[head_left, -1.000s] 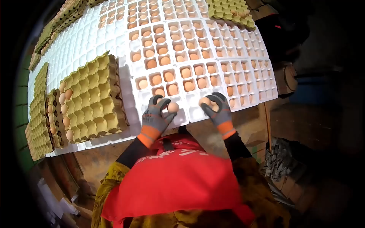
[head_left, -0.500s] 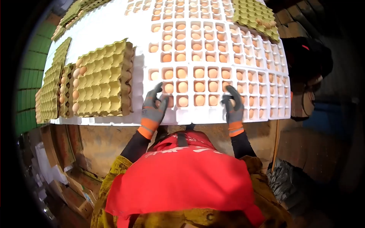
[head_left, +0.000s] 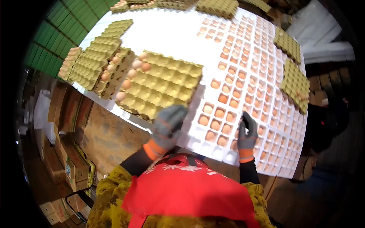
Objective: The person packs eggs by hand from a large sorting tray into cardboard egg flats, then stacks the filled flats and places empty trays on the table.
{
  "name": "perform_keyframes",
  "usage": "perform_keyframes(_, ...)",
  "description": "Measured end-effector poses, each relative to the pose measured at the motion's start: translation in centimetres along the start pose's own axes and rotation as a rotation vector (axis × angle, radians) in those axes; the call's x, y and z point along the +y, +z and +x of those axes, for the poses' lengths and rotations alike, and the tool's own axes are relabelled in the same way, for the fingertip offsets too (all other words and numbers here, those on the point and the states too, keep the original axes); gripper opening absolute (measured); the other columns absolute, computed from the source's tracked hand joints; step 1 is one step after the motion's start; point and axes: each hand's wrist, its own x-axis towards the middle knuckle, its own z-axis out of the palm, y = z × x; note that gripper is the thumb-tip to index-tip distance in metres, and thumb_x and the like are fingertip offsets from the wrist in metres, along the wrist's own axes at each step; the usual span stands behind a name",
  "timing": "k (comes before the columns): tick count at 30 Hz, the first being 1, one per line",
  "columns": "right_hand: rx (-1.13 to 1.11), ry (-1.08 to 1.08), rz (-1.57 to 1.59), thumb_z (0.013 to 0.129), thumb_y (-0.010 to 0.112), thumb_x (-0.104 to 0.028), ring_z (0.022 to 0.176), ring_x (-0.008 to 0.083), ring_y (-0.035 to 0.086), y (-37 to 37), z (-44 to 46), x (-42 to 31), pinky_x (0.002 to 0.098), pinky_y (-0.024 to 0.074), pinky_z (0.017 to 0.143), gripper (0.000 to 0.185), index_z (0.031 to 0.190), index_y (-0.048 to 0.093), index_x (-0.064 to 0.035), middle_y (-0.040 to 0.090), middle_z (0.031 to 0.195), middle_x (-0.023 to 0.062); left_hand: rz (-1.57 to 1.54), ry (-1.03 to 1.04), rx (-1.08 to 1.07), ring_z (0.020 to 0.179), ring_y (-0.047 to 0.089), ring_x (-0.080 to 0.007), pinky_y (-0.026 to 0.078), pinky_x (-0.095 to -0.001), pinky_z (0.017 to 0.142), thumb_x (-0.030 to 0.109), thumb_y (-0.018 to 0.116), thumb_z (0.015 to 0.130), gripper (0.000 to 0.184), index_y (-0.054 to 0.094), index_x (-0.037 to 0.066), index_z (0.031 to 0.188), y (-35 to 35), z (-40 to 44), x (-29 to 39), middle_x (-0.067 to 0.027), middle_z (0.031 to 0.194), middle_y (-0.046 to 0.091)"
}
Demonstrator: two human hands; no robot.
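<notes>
L hand (head_left: pixel 169 125) moved nr pulp tray (head_left: pixel 165 81); eggs (head_left: pixel 227 129) beside R fingers (head_left: pixel 251 123).

Person's left hand (head_left: pixel 169 125) gloved, motion-blurred, finger pose unclear; left forearm (head_left: pixel 136 162) slants far and right. Right hand (head_left: pixel 247 133) gloved, well apart, thumb and fingers curved, gap between; right forearm (head_left: pixel 248 173) points far.

Grn gridded wall (head_left: pixel 62 38) L, cardbd boxes (head_left: pixel 78 174) lower L, wht sheeting (head_left: pixel 315 26) R
</notes>
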Motion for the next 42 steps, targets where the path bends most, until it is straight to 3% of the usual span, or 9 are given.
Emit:
perform_keyframes(13,-0.482,-0.612,-0.635,0.084,0.065,-0.034,0.100,0.0325,0.063,36.8,11.8,-12.9,0.0458,0.0514,0.084,0.039,0.119,0.058,-0.0176,0.064,0.108,0.0101,0.603,0.100,-0.368,0.097,0.063,-0.0336,0.050,-0.0453,0.082,0.012,0.057,0.085,0.027,0.066,0.019,0.110,-17.0,-2.8,-20.2,-0.0105,0.112,0.063)
perform_keyframes(19,-0.502,0.524,0.826,0.090,0.071,-0.024,0.089,0.0193,0.063,33.0,15.0,-15.0,0.0355,0.0536,0.081,0.030,0.114,0.068,-0.0073,0.061,0.103,0.0040,-0.055,0.019,-0.133,0.092,0.065,-0.0296,0.050,-0.0409,0.081,0.017,0.073,0.083,0.031,0.063,0.008,0.110,-20.9,-0.8,-20.8,-0.0101,0.100,0.067)
perform_keyframes(21,-0.563,-0.113,0.348,0.090,0.069,-0.023,0.098,0.0211,0.063,34.0,16.4,-14.0,0.0355,0.0535,0.085,0.035,0.122,0.064,-0.0081,0.061,0.111,0.0074,-1.028,-0.706,0.043,0.093,0.065,-0.0209,0.050,-0.0342,0.083,0.016,0.074,0.084,0.021,0.066,0.004,0.100,-20.2,-2.5,-21.4,-0.0079,0.096,0.065)
perform_keyframes(23,-0.724,-0.161,0.042,0.090,0.066,-0.022,0.107,0.0259,0.062,35.6,18.3,-14.7,0.0359,0.0528,0.090,0.041,0.130,0.061,-0.0119,0.062,0.122,0.0101,-1.223,-0.690,0.147,0.093,0.064,-0.0182,0.050,-0.0344,0.079,0.019,0.073,0.087,0.021,0.066,0.003,0.100,-20.0,-2.4,-22.3,-0.0041,0.096,0.062)
perform_keyframes(25,-0.824,-0.833,-0.535,0.083,0.066,-0.018,0.109,0.0314,0.059,36.5,17.9,-19.2,0.0385,0.0517,0.092,0.045,0.128,0.063,-0.0215,0.058,0.128,0.0072,-0.773,-0.882,-0.073,0.089,0.065,-0.0198,0.052,-0.0344,0.078,0.026,0.073,0.088,0.035,0.062,0.001,0.110,-18.7,-1.4,-23.4,-0.0094,0.110,0.062)
perform_keyframes(27,-0.837,-1.227,-0.724,0.083,0.065,-0.019,0.104,0.0285,0.059,39.7,18.4,-16.3,0.0395,0.0526,0.085,0.035,0.118,0.066,-0.0210,0.059,0.122,0.0060,0.012,-0.337,-0.041,0.075,0.063,-0.0271,0.051,-0.0398,0.069,0.047,0.075,0.084,0.049,0.061,0.005,0.105,-17.5,0.2,-20.6,-0.0113,0.095,0.062)
perform_keyframes(31,-0.958,-1.238,-0.781,0.087,0.061,-0.020,0.101,0.0265,0.058,40.0,18.8,-17.0,0.0391,0.0528,0.080,0.027,0.114,0.062,-0.0201,0.058,0.112,0.0043,0.438,-0.341,-0.183,0.077,0.064,-0.0323,0.051,-0.0431,0.067,0.061,0.074,0.076,0.062,0.056,0.008,0.101,-15.7,2.2,-19.7,-0.0127,0.094,0.062)
perform_keyframes(36,-0.912,-1.133,-0.694,0.086,0.063,-0.019,0.096,0.0295,0.062,39.2,17.9,-15.4,0.0394,0.0537,0.082,0.034,0.121,0.061,-0.0194,0.061,0.112,0.0064,0.368,-0.337,-0.209,0.083,0.066,-0.0337,0.051,-0.0439,0.070,0.060,0.077,0.074,0.062,0.056,0.008,0.102,-15.9,2.2,-21.2,-0.0146,0.093,0.064)
perform_keyframes(42,-0.693,0.301,0.661,0.090,0.067,-0.014,0.093,0.0167,0.063,34.0,16.1,-15.8,0.0328,0.0546,0.079,0.051,0.139,0.053,-0.0114,0.063,0.116,0.0052,0.334,-0.347,-0.292,0.085,0.067,-0.0339,0.052,-0.0460,0.071,0.058,0.075,0.076,0.061,0.057,0.010,0.108,-17.4,1.9,-21.8,-0.0150,0.097,0.064)
